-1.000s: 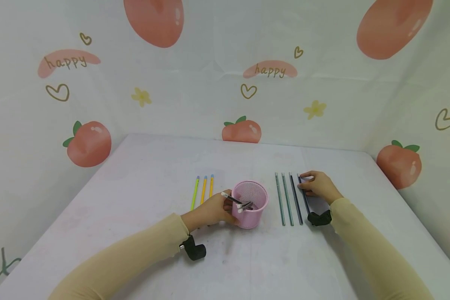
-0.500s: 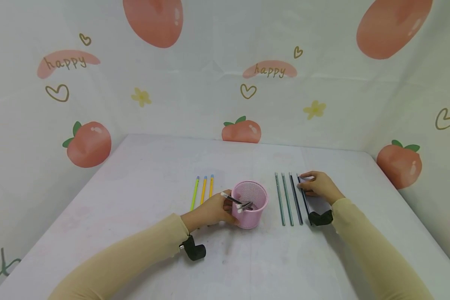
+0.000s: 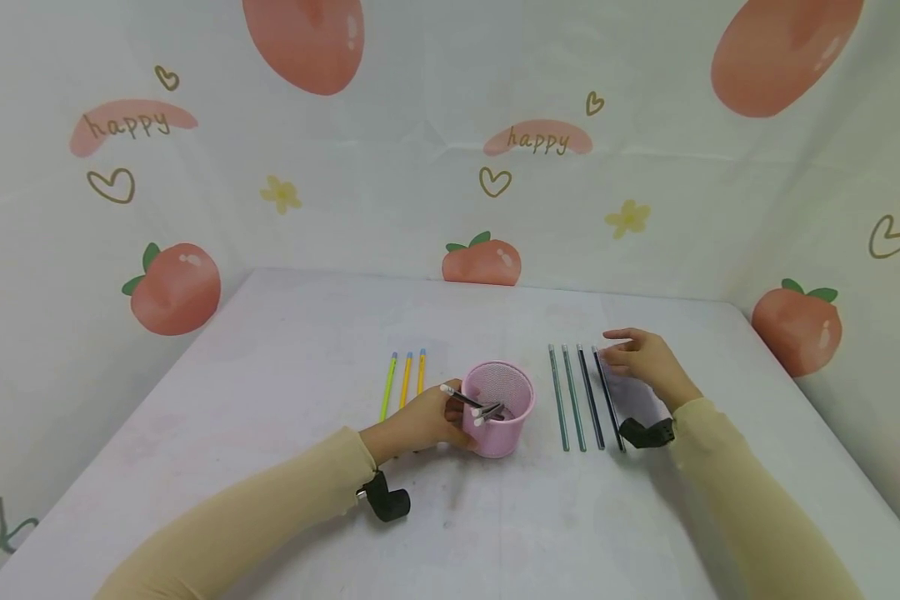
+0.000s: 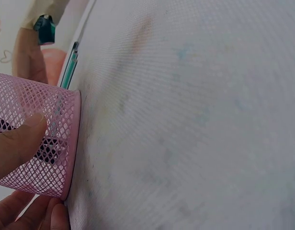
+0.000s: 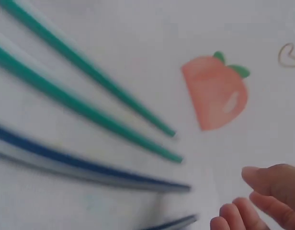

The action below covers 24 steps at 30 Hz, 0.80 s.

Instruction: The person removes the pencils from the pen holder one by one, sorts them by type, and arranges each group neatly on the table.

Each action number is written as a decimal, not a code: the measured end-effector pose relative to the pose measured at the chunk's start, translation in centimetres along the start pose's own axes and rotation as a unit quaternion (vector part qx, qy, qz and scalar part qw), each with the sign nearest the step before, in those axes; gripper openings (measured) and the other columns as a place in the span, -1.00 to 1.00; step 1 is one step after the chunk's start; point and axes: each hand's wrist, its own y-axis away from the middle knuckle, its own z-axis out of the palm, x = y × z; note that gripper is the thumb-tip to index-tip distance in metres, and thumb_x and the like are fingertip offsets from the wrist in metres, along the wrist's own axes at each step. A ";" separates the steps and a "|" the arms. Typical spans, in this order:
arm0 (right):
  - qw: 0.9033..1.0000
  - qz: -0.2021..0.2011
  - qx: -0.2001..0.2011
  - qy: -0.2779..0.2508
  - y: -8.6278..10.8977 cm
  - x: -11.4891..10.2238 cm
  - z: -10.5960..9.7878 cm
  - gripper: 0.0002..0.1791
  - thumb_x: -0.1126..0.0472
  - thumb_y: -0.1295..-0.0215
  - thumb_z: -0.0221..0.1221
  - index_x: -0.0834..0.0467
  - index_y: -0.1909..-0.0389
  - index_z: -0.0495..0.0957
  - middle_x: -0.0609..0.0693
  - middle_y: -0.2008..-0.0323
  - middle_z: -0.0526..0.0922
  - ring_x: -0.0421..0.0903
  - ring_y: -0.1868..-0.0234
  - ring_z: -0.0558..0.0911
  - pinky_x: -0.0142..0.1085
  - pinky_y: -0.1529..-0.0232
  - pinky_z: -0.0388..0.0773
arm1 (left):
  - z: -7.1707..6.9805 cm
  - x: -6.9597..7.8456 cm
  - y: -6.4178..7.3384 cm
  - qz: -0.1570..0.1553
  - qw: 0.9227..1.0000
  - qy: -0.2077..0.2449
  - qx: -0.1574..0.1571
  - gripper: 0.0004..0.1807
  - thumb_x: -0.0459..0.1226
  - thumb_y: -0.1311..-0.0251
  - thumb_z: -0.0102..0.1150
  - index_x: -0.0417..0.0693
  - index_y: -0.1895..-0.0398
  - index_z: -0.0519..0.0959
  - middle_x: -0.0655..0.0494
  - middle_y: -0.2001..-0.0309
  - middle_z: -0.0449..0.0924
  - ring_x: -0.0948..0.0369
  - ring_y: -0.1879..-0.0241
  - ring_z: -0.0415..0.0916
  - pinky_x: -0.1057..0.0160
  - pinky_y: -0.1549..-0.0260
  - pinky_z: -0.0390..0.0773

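Note:
My left hand (image 3: 420, 423) grips the pink mesh pencil cup (image 3: 497, 439) at its left side. In the left wrist view the thumb lies along the near wall of the mesh cup (image 4: 61, 167), with other fingers on its opposite side. Dark pencils with white ends (image 3: 459, 395) lean inside the cup, tipped left. My right hand (image 3: 645, 362) is just beyond the top end of the outermost dark blue pencil (image 3: 610, 404). In the right wrist view the fingers of the right hand (image 5: 269, 196) are loosely bent and hold nothing.
Two green pencils (image 3: 557, 398) and another dark blue pencil (image 3: 590, 398) lie parallel, right of the cup. Left of it, partly behind my left hand, lie two orange pencils (image 3: 407, 379) and a lime pencil (image 3: 387, 387). A printed cloth (image 3: 390, 217) hangs behind the white table (image 3: 330, 333).
My right hand has let go of the outermost dark blue pencil and moved slightly up and right, its fingers spreading. The left hand and the cup have stayed in place.

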 end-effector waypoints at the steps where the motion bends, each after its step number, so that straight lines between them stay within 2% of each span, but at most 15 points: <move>1: 1.000 -0.012 0.000 -0.008 0.2 -0.4 0.0 -0.35 0.19 -0.35 0.17 0.37 -0.36 0.22 0.33 -0.10 0.47 -0.23 0.14 0.66 -0.43 0.08 0.65 | 0.0 0.1 0.0 0.000 1.000 0.001 0.000 -0.22 -0.49 0.13 0.46 -0.25 -0.24 0.33 -0.09 -0.18 0.50 0.03 -0.20 0.48 0.19 -0.17 0.53; 8: 0.993 -0.113 -0.003 -0.032 1.4 -3.1 0.8 -0.36 0.08 -0.31 0.23 0.23 -0.34 0.30 0.29 -0.13 0.47 -0.40 0.15 0.61 -0.52 0.07 0.61 | 0.0 0.4 0.2 0.004 1.000 0.000 -0.002 -0.23 -0.49 0.13 0.45 -0.28 -0.24 0.33 -0.12 -0.18 0.50 0.01 -0.20 0.48 0.18 -0.17 0.53; 12: 0.986 -0.162 -0.005 -0.043 2.2 -4.5 1.9 -0.42 0.13 -0.29 0.24 0.22 -0.29 0.38 0.08 -0.01 0.57 -0.37 0.15 0.64 -0.53 0.08 0.60 | 0.0 0.3 0.2 0.008 1.000 0.002 -0.005 -0.25 -0.50 0.12 0.45 -0.28 -0.21 0.34 -0.12 -0.17 0.50 0.02 -0.19 0.49 0.19 -0.16 0.54; 15: 0.981 -0.187 -0.013 -0.051 2.9 -5.3 2.7 -0.46 0.16 -0.28 0.26 0.19 -0.26 0.41 -0.11 0.06 0.59 -0.35 0.11 0.64 -0.51 0.05 0.59 | 0.0 0.2 0.2 0.010 1.000 0.003 -0.007 -0.26 -0.49 0.12 0.45 -0.28 -0.21 0.34 -0.12 -0.17 0.50 0.02 -0.19 0.49 0.20 -0.15 0.54; 19: 0.974 -0.216 -0.030 -0.054 3.9 -6.2 3.7 -0.50 0.19 -0.27 0.27 0.13 -0.23 0.45 -0.19 0.08 0.61 -0.32 0.06 0.64 -0.49 0.02 0.57 | 0.0 0.1 0.1 0.012 1.000 0.006 -0.009 -0.26 -0.50 0.12 0.45 -0.29 -0.21 0.34 -0.13 -0.17 0.50 0.02 -0.19 0.49 0.20 -0.15 0.54; 24: 0.966 -0.243 -0.057 -0.064 5.3 -7.2 5.1 -0.52 0.24 -0.24 0.28 0.14 -0.19 0.47 -0.18 0.10 0.63 -0.27 0.05 0.64 -0.44 0.03 0.61 | -0.1 0.1 0.1 0.013 1.000 0.005 -0.008 -0.26 -0.49 0.13 0.45 -0.29 -0.20 0.34 -0.13 -0.16 0.51 0.02 -0.18 0.50 0.20 -0.15 0.55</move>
